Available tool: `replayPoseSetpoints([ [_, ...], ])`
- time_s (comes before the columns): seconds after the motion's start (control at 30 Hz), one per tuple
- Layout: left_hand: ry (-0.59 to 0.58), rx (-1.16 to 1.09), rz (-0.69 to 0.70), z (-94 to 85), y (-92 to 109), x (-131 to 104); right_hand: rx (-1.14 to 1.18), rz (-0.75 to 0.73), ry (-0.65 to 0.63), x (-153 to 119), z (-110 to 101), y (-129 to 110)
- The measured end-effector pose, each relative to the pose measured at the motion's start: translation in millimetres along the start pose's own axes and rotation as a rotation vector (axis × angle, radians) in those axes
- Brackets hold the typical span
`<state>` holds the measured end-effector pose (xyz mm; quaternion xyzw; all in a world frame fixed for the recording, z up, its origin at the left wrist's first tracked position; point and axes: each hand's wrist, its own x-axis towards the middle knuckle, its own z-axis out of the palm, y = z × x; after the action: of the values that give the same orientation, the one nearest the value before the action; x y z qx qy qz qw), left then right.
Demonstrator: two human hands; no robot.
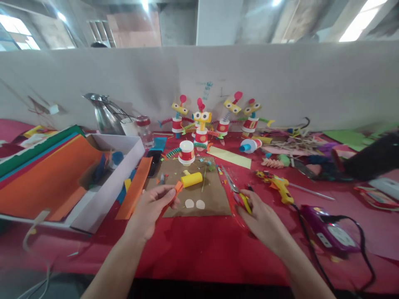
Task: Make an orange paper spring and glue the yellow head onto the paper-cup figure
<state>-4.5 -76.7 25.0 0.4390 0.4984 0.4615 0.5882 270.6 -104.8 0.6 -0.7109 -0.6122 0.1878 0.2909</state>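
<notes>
Fingers of your left hand [156, 202] pinch orange paper [178, 188] at the yellow roll's [192, 180] eight o'clock, your right hand [260, 214] gripping scissors [234, 187] at its four, apparently for cutting, which calls for aligning the blades

left hand [152, 206], right hand [259, 216], forearms [117, 261] all bare

Window [18, 25] and ceiling lights [145, 5] glare, while outer edges look stretched and soft

I have both forearms [115, 257] over the front edge of the tabletop [199, 249], left hand [157, 203] set in a pinch, right hand [260, 214] curled in a grip.
</notes>
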Motion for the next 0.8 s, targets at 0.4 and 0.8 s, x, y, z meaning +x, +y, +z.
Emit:
replayPoseSetpoints([
  [0.4, -0.148, 0.068, -0.007, 19.9, 7.4, 26.4, -0.218, -0.194, -0.065, 34.4, 8.0, -53.9],
  [0.8, -0.057, 0.276, 0.116, -30.6, 30.2, 36.2, 0.894, -0.108, -0.139, 62.0, 32.9, -47.5],
])
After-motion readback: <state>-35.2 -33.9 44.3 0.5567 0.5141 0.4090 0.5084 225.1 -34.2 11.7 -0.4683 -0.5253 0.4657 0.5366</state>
